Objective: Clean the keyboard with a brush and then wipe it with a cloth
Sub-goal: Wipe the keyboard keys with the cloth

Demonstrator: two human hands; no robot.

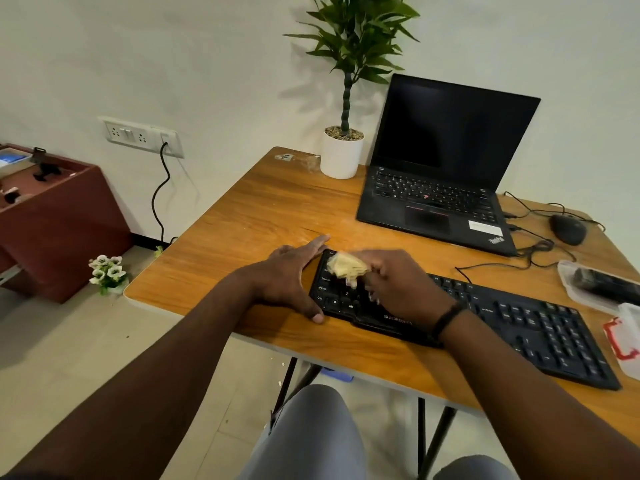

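Two hands work at the left end of the black keyboard (519, 323), which lies slanted near the front edge of the wooden table (263, 209). The left hand (291, 278) is spread, thumb on the keyboard's front corner and forefinger stretched along its far corner, bracing it. The right hand (401, 285), a dark band on its wrist, has its fingers curled round a pale yellow cloth (346, 266), blurred, pressed to the leftmost keys. Left of the table stand a reddish cabinet (59, 223), a wall socket panel (142, 136) with a black cable hanging, and small white flowers (107, 271) on the tiled floor. Behind the hands bare tabletop runs to a potted plant (341, 154) and an open laptop (440, 188); a mouse (568, 228) and clear plastic containers (595, 284) crowd the right edge
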